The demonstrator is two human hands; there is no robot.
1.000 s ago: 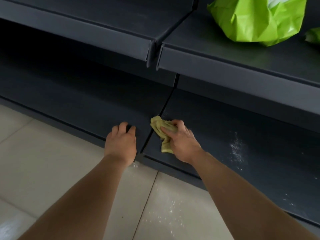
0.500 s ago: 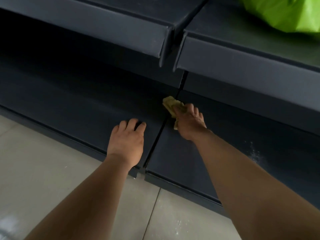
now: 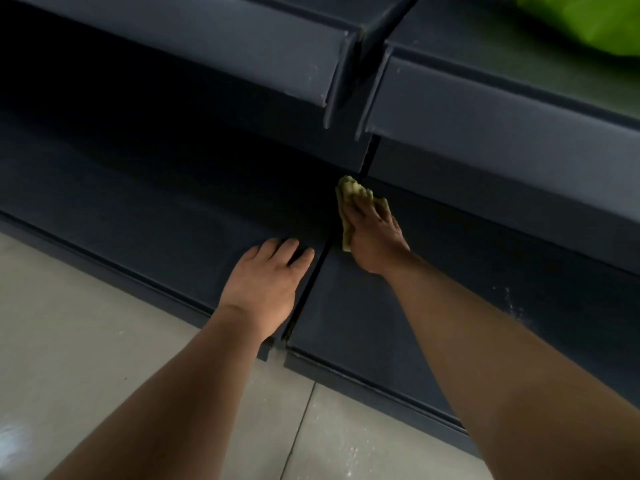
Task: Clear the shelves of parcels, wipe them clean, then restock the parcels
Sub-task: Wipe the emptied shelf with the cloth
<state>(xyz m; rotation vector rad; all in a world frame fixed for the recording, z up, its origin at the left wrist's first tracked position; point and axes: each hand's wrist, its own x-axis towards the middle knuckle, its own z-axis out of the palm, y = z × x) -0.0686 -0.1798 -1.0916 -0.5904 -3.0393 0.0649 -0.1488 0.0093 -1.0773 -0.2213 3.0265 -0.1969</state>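
Wiping underway on cleared bottom shelf (image 3: 346, 323); right hand (image 3: 375, 237) pressing yellow-green cloth (image 3: 349, 192) near back seam, fingers apparently flat; left hand (image 3: 266, 282) resting spread on shelf. White dust (image 3: 512, 306) lying rightward; green parcel (image 3: 581, 26) sitting above; restocking pending.

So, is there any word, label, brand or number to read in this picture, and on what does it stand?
None. No text can be read in this view.
The front strips of the upper shelves are plain dark metal, with no label.
The green parcel shows no print on the part in view.
The cloth and the floor bear no writing.
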